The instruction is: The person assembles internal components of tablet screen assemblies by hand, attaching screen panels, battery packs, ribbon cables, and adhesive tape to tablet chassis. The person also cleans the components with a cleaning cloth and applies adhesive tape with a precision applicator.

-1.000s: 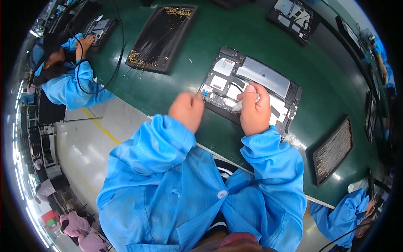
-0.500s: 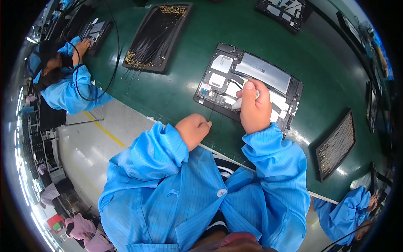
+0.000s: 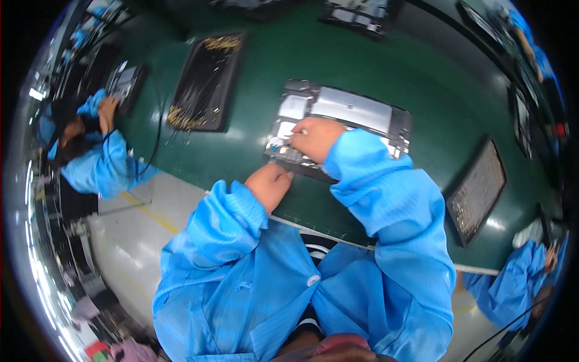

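In front of me on the green table lies an opened tablet-like device [image 3: 401, 128], its silver battery [image 3: 353, 110] along the far side and white and black parts nearer me. My right hand [image 3: 316, 137] is over its left middle, fingers bent down onto the inner parts. What those fingers hold, if anything, is hidden under the hand, and the view is blurred. My left hand [image 3: 269, 186] is closed at the device's near left edge, thumb pressed to the curled fingers. Anything in its pinch is too small to make out.
A black tray [image 3: 226, 84] of thin black cables with gold ends stands left on the table [image 3: 259, 60]. Another tray [image 3: 477, 190] of thin pieces is at right. More opened devices [image 3: 356, 17] lie at the far side. Co-workers in blue sit left [image 3: 99, 160] and right [image 3: 506, 289].
My right hand has moved left across the device and turned its fingers down; the white pen-like tool it held is out of sight. My left hand now meets the device's edge. The whole view has shifted.
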{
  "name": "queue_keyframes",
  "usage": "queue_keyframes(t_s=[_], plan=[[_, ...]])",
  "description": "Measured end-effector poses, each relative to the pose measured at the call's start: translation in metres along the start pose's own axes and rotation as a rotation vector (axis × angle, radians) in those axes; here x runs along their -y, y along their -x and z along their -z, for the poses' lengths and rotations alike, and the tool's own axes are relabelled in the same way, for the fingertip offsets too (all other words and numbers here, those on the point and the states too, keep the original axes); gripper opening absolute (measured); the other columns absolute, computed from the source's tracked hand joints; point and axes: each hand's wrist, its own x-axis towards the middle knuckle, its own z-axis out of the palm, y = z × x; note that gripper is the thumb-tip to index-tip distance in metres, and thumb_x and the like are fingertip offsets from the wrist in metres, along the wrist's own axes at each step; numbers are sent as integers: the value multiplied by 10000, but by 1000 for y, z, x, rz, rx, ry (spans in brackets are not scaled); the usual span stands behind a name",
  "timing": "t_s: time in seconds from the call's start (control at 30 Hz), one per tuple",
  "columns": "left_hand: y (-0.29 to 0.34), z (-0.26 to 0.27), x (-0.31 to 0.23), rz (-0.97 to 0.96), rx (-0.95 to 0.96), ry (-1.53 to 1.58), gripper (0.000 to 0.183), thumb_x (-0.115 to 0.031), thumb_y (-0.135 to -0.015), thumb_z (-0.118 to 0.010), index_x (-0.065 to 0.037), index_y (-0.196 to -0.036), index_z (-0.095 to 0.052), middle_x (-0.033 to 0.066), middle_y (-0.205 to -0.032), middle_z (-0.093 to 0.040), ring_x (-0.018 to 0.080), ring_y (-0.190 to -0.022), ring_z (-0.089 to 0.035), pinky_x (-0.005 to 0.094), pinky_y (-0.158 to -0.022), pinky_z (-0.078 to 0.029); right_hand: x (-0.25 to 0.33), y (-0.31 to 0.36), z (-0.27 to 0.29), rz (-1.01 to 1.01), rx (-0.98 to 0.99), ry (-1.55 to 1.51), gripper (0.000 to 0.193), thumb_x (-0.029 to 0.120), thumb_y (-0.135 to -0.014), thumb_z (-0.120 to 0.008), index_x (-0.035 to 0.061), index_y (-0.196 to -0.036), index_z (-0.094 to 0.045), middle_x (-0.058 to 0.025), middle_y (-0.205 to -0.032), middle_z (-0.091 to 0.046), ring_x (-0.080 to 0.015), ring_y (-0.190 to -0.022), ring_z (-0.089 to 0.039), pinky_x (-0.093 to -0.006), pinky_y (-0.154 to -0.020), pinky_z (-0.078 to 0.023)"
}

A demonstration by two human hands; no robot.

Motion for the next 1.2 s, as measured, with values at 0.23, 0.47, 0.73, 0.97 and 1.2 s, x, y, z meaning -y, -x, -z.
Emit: queue_keyframes(t_s=[0.23,0.47,0.73,0.97,1.2], plan=[[5,21,-9,324,63,363,226,-212,-779,-511,12,-813,-514,37,-560,-461,94,-394,-400,213,-337,-325,-75,56,47,-234,-378,-944,274,235,-771,-472,31,-951,-507,-96,-684,-532,-175,-630,-523,-282,-575,-455],[-8,25,-6,349,147,373,199,-204,-773,-520,-13,-750,-470,56,-547,-459,108,-368,-396,219,-307,-332,-162,263,49,-914,-1337,-408,349,306,-762,-478,14,-938,-553,-141,-835,-573,-226,-765,-551,-307,-696,-422],[-8,23,-8,403,128,402,200,-208,-766,-531,-18,-761,-470,54,-611,-470,116,-427,-443,226,-328,-382,-146,249,62,-1159,-825,145,355,352,-748,-473,57,-921,-567,-195,-877,-548,-343,-832,-511,-351,-730,-407],[-5,21,-5,353,97,392,197,-206,-770,-528,-19,-758,-469,45,-607,-466,108,-439,-440,226,-334,-388,-143,268,49,-1096,-1120,-185,386,335,-788,-447,15,-984,-537,-143,-922,-570,-228,-879,-533,-285,-785,-384],[-1,27,-28,266,239,71,224,-211,-778,-522,12,-806,-526,90,-662,-519,162,-545,-509,257,-474,-444,-128,269,35,-1069,-1199,-163,363,311,-796,-428,6,-955,-543,-166,-902,-565,-267,-835,-540,-304,-752,-401]])
